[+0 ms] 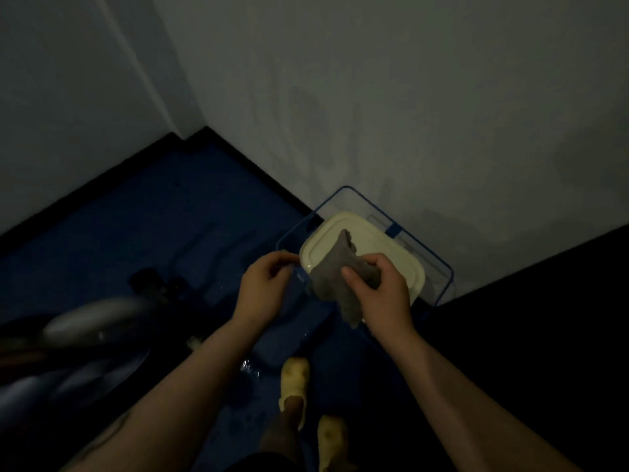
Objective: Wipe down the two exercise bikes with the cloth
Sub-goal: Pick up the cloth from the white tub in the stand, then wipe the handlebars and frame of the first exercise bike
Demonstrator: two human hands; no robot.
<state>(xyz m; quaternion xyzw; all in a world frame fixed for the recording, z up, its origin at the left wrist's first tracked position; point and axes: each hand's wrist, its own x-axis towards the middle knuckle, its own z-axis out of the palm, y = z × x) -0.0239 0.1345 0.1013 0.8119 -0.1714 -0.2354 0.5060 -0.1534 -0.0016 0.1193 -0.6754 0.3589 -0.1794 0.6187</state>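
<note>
Nearest to me, at the bottom of the view, are my two feet in pale yellow rubber clogs (pixel 295 379), standing on the dark blue glossy floor (pixel 143 212), which shows a few wet glints just beside the front clog. My bare forearms reach forward from either side.

My right hand (pixel 379 294) grips the crumpled grey cloth (pixel 337 287): thumb on top, fingers curled round one bunched end, while the rest hangs loose below my palm and spreads up over the rim of the cream-coloured rectangular plastic tub (pixel 391 253). My left hand (pixel 263 287) is apart from the right, off to the side of the cloth, with its fingers bent inward near the tub's near edge. The light is too dim for me to tell whether the fingertips pinch anything or simply touch that edge.

The tub sits tilted on top of a clear storage box with a blue rim (pixel 439 257), which stands on the floor against the wall.

To my left, low and blurred, is the dark body of an exercise bike (pixel 88 325) with a grey curved part catching the light; its details are hard to make out.

Beyond everything, two plain white walls (pixel 408 97) meet in a corner, with a black skirting strip (pixel 102 185) along their base.
</note>
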